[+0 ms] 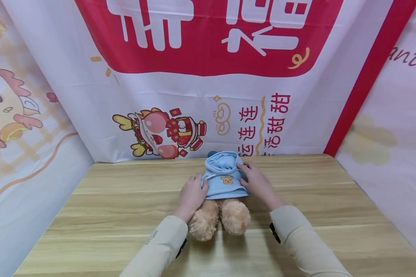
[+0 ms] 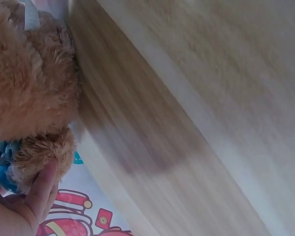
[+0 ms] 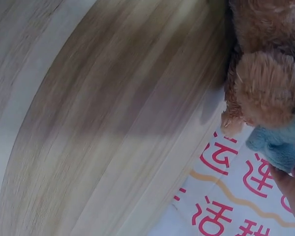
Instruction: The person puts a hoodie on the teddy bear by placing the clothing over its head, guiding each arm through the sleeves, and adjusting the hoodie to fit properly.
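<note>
A plush toy with curly light-brown fur [image 1: 236, 217] lies on the table, its legs pointing toward me. Over its upper body is a small light-blue hoodie [image 1: 216, 188] with a bear-face patch; the bunched hood covers the head. My left hand [image 1: 193, 192] holds the toy's left-hand side; in the left wrist view its fingers [image 2: 42, 189] lie along a furry paw [image 2: 44, 152] beside blue cloth. On the other side my right hand [image 1: 258, 182] grips the hoodie's edge. The right wrist view shows these fingers [image 3: 290, 187] at a blue sleeve [image 3: 280, 147], below a furry limb [image 3: 268, 88].
The wood-grain table [image 1: 124, 215] ends at a white and red printed cloth [image 1: 159, 92] hanging close behind the toy. More printed cloth rises at the left [image 1: 20, 115] and right [image 1: 384, 127] sides. A small dark-teal round piece [image 1: 211, 154] shows beside the hood.
</note>
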Available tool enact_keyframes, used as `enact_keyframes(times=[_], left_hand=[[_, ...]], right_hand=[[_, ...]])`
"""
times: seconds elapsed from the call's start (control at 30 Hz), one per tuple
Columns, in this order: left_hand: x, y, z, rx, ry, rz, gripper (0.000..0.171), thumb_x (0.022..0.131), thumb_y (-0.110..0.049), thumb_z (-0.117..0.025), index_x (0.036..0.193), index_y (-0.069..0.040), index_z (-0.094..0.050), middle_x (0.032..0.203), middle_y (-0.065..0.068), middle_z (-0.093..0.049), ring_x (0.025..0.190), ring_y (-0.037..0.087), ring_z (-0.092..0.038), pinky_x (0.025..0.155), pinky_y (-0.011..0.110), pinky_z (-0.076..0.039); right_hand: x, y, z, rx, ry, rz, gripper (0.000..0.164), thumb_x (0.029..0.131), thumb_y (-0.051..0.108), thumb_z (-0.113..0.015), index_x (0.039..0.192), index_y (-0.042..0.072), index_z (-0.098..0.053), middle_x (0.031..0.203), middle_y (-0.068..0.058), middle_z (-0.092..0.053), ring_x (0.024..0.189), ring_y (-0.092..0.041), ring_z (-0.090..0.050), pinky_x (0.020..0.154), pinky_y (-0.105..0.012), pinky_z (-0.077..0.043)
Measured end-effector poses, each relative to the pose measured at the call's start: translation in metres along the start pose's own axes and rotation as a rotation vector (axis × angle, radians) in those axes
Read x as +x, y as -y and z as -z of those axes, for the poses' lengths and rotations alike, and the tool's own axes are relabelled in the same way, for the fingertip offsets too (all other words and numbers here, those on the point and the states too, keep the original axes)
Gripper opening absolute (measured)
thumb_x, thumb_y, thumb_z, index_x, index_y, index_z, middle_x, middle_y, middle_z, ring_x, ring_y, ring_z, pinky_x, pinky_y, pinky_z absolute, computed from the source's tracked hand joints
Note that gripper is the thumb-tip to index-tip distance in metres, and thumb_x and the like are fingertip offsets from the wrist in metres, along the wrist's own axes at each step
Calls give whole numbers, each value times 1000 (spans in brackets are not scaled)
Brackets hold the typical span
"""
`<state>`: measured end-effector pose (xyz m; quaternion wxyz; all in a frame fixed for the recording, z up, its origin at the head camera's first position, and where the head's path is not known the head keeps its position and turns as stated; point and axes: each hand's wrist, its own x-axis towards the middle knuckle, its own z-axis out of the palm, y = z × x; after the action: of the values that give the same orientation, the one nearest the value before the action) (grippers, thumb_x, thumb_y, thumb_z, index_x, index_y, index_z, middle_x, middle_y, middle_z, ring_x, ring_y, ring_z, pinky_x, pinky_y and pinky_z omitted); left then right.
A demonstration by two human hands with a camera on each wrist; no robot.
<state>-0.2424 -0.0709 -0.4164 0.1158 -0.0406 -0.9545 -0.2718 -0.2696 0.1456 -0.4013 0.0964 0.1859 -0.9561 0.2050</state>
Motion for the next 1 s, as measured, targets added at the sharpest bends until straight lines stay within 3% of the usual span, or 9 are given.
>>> enact_keyframes(times=[0.2,0.3,0.5,0.7,0.83,1.0], left_hand=[[1,-3,-3,73,13,39,39,97,-30,-47,123,-3,-57,112,20,-61,95,39,-62,78,51,-52],[2,-4,-4,120,-2,15,40,96,-29,-47,126,-3,-54,117,20,-58,101,38,-60,84,50,-51],[5,-3,-3,195,-122,-199,42,91,-16,-55,131,-4,-48,128,22,-52,117,39,-51,102,50,-41],[7,-1,-1,309,-203,-399,41,86,-7,-62,126,-7,-55,127,17,-54,117,34,-53,98,48,-46],[8,-1,-1,315,-178,-441,34,88,-8,-60,122,-7,-60,126,15,-58,113,32,-58,96,46,-48],[9,-3,0,204,-49,-382,35,98,-21,-51,130,-7,-55,132,13,-56,117,32,-57,101,47,-45]], right_hand=[[-3,-4,5,-80,-127,120,42,82,11,-73,121,1,-62,135,-26,-50,123,-43,-50,104,-53,-41],[-5,-7,6,-104,-150,209,36,81,13,-73,115,2,-65,125,-21,-58,116,-38,-55,101,-50,-45],[-11,-19,12,-44,-91,330,31,82,20,-71,109,4,-68,113,-15,-63,108,-32,-58,95,-47,-48],[-20,-29,22,38,-2,301,33,79,23,-70,108,7,-69,120,-16,-61,116,-35,-54,100,-51,-45],[-22,-33,25,49,13,305,31,78,25,-71,103,8,-70,116,-15,-62,114,-34,-55,97,-52,-46],[-22,-36,25,30,38,283,21,82,21,-68,97,8,-71,113,-11,-64,114,-31,-56,98,-49,-47]])
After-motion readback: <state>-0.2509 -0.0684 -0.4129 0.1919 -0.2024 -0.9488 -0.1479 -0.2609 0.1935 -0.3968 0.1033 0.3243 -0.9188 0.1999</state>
